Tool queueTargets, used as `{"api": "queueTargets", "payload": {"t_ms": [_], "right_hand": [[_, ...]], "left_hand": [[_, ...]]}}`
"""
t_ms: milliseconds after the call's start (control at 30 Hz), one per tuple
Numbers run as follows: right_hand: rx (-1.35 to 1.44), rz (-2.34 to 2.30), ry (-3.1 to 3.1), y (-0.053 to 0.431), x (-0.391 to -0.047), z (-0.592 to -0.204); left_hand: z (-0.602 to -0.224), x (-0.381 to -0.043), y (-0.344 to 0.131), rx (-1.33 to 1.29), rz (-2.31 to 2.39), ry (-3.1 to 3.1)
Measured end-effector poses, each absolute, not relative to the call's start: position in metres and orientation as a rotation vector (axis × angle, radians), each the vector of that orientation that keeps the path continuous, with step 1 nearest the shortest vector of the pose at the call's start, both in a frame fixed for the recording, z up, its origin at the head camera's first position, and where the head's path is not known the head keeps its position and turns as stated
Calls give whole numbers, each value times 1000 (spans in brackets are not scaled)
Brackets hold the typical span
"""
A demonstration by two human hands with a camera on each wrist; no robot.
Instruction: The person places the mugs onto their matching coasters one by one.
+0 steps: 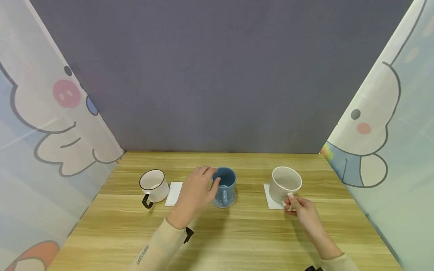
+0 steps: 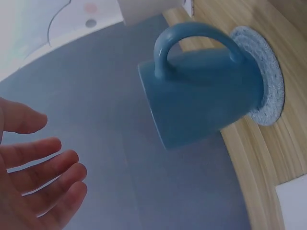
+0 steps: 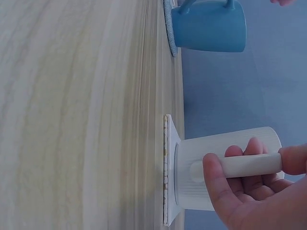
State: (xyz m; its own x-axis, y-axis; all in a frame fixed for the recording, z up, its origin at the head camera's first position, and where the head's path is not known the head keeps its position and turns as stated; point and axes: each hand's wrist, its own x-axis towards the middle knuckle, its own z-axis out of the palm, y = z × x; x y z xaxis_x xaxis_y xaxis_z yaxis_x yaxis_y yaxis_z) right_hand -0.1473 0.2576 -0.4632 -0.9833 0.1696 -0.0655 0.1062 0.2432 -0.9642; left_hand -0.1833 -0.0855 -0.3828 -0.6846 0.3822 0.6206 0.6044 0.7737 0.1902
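Observation:
A blue mug (image 1: 226,180) stands upright on a round blue-grey coaster (image 2: 273,91) in the middle of the table. Above and beside its rim hovers my left hand (image 1: 198,190), fingers loosely bent and holding nothing; in the left wrist view a gap separates them from the mug. To the right, a ribbed white mug (image 1: 286,180) rests on a white square coaster (image 1: 271,201). My right hand (image 1: 301,212) grips its handle (image 3: 249,165) between thumb and fingers. The right wrist view shows this mug's base on the coaster.
At the left stands a white mug with a dark rim and black handle (image 1: 154,186), directly on the wooden table (image 1: 237,244). Beside it lies another white square coaster (image 1: 173,192), partly behind my left hand. A grey panel (image 1: 217,75) closes off the back, with cartoon-printed sheets on both sides.

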Motion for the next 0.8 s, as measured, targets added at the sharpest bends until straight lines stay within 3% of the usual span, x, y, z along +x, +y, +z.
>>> {"api": "queueTargets", "payload": {"t_ms": [800], "right_hand": [[-298,1895,-2443,258,-148,-462]], "left_hand": [[-396,-198,-170,-393,-752,-2322]]}}
